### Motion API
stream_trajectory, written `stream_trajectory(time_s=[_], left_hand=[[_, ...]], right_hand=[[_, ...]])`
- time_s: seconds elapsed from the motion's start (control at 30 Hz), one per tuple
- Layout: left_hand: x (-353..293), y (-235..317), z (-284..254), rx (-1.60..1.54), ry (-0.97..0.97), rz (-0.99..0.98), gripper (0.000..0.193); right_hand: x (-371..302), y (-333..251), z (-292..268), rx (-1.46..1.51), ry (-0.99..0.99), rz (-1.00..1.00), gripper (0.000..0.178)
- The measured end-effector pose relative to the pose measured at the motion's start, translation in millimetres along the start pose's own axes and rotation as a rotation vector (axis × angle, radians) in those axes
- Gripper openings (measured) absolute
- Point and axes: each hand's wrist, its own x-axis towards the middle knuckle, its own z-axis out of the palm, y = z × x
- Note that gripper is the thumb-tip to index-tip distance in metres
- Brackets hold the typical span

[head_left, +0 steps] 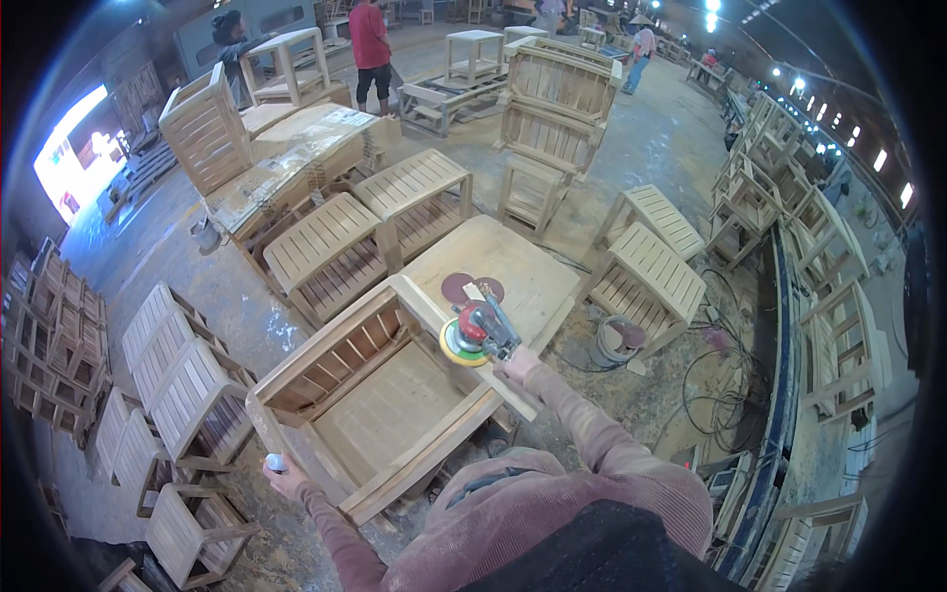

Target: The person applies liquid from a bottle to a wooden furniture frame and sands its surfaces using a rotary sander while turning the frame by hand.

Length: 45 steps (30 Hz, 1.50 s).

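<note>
As hands (pixel 518 365) (pixel 287 478) are apart, right gripping sander (pixel 476 330), left angled outward

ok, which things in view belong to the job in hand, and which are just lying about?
Job:
- sander, in right hand
- wooden seat frame
- small pale object, in left hand; use unclear

Lying about:
- bucket
- slatted stools

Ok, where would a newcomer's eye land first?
The red disc sander with its yellow-and-green pad, held in the right hand over the slatted wooden seat frame, at centre. Then the glaring doorway at far left, and the person in red near the top, left of centre.
</note>
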Motion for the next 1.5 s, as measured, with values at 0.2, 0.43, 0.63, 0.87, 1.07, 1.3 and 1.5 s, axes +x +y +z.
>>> stream_trajectory(time_s=[0.2, 0.43, 0.63, 0.87, 1.07, 1.3, 1.5], left_hand=[[2.7, -0.2, 5.5, 0.022, -0.031, 0.035, 0.055], [10.7, -16.6, 8.2, 0.031, 0.004, -0.004, 0.056], [10.7, -17.1, 11.8, 0.044, -0.007, -0.006, 0.055], [11.2, -18.9, 12.2, 0.067, 0.012, 0.059, 0.055], [9.2, -16.1, 9.1, 0.065, 0.011, 0.047, 0.054], [12.5, -24.4, 8.9, 0.054, 0.023, 0.087, 0.052], [7.1, -9.4, 7.2, 0.029, 0.002, 0.052, 0.052]], right_hand=[[-20.1, -18.0, 5.7, -0.164, 0.060, 0.063, 0.049], [-29.1, -33.2, -1.6, -0.226, 0.096, 0.084, 0.051], [-26.6, -32.1, 1.1, -0.237, 0.085, 0.108, 0.048], [-29.9, -38.8, 0.5, -0.284, 0.080, 0.145, 0.041], [-31.1, -38.0, 3.3, -0.265, 0.107, 0.139, 0.040], [-39.2, -46.1, -1.7, -0.293, 0.101, 0.139, 0.040], [-37.0, -43.8, -1.6, -0.283, 0.108, 0.147, 0.041]])
